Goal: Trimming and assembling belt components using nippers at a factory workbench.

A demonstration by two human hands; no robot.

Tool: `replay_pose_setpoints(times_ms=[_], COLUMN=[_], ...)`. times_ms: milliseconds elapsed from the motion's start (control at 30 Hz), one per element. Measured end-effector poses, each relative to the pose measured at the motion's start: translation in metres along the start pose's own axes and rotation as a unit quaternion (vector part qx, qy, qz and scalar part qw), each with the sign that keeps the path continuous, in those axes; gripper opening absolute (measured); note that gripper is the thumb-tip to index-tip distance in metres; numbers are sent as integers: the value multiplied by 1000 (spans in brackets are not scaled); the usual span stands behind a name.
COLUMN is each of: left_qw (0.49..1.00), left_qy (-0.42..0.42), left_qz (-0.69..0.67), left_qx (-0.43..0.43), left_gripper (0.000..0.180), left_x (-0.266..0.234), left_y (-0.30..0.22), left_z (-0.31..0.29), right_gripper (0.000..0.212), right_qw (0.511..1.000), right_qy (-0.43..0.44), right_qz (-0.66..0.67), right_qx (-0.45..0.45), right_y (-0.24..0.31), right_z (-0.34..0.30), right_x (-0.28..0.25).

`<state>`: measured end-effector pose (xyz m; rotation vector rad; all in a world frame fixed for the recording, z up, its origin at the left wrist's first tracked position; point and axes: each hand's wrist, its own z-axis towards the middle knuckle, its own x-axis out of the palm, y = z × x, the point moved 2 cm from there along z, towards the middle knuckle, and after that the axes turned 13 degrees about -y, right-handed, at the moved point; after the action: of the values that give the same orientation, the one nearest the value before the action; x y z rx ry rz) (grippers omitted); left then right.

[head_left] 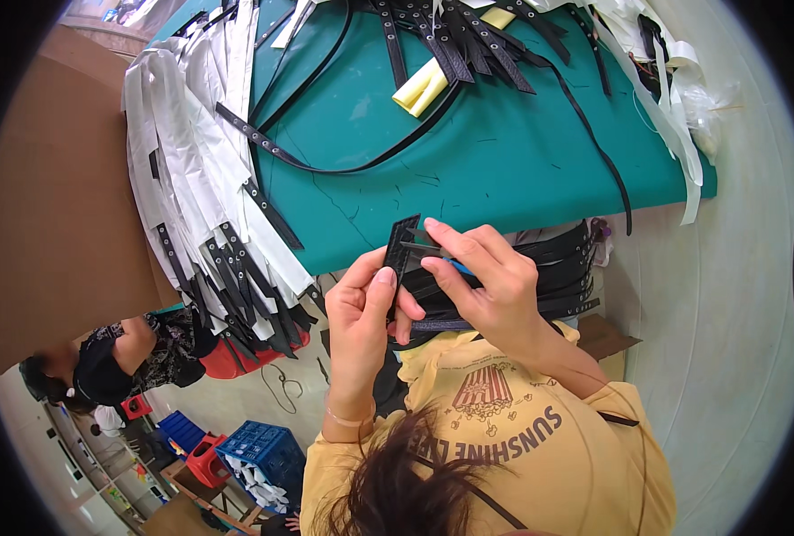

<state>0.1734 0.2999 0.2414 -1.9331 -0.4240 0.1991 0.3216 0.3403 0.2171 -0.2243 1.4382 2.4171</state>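
My left hand (359, 304) pinches a black belt (401, 239) near its end, which points up over the front edge of the green table. In my right hand (497, 284) is a pair of thread snips (422, 247) with a bit of blue showing at the grip. Its metal blades reach to the right edge of the belt end. Below my hands, a stack of black belts (553, 286) with metal eyelets lies across my lap. The rest of the held belt is partly hidden by my left hand.
On the green table (522, 174), dark thread scraps lie near a curved eyelet belt (361, 168) and a yellow roll (422, 89). White-wrapped belts (183, 134) hang over the left side by a cardboard sheet (66, 188). Another person (116, 357) sits beyond, near a blue crate (267, 456).
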Motion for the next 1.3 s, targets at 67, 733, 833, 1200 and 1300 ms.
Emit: replay_pose_setpoints(times_ms=[67, 733, 833, 1200, 1300], left_qw=[1000, 989, 992, 777, 833], left_qy=[-7, 28, -26, -90, -90], left_qz=[5, -103, 32, 443, 384], left_qx=[4, -98, -121, 438, 389], left_gripper=[29, 27, 25, 45, 37], left_x=[-1, 3, 10, 7, 6], left_y=[2, 3, 14, 23, 13], left_z=[-1, -4, -4, -3, 2], right_gripper=[37, 27, 16, 28, 31], right_qw=[1000, 881, 928, 891, 895], right_qy=[2, 40, 109, 9, -17], right_qz=[-2, 316, 222, 280, 268], right_qx=[12, 349, 280, 357, 356], right_y=[0, -18, -11, -7, -15], right_z=[1, 3, 6, 11, 11], right_x=[-1, 10, 14, 13, 11])
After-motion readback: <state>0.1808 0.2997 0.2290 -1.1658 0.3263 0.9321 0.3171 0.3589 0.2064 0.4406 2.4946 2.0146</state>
